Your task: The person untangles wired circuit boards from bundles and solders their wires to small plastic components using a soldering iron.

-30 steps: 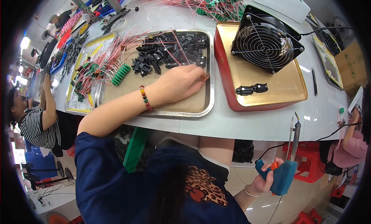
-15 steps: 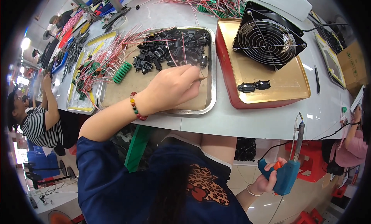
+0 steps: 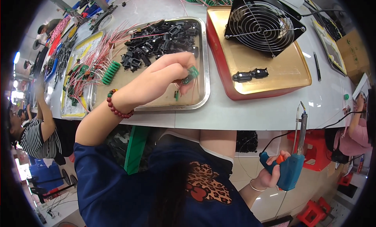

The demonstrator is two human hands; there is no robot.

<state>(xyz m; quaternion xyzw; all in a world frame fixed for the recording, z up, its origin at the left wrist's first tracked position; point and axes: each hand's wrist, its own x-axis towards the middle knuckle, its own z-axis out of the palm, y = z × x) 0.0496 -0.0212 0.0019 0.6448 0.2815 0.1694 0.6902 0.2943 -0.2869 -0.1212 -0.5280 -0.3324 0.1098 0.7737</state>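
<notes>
Over the metal tray (image 3: 164,107) my left hand (image 3: 160,76) is closed, its fingertips pinching a small green circuit board (image 3: 191,75). Thin wires hang from the board, and a second small green piece (image 3: 176,95) dangles below the fingers. Black plastic housings (image 3: 172,37) are heaped at the tray's far side. Off to the right, past the table's front edge, my right hand (image 3: 270,178) grips a blue soldering gun (image 3: 291,170). Its thumb is by the orange trigger, and the metal tip points up. The fingertips of my left hand are partly hidden.
A red tin box (image 3: 225,84) with a gold top carries a black fan (image 3: 264,27) and two joined black housings (image 3: 250,74). Red-and-white wired boards and a green coil (image 3: 111,72) lie left of the heap. A black pen (image 3: 317,66) is at the right. Other people sit on both sides.
My left hand has turned and dropped slightly within the tray, bringing the green board into sight at the fingertips. The whole view has shifted a little. My right hand still holds the soldering gun.
</notes>
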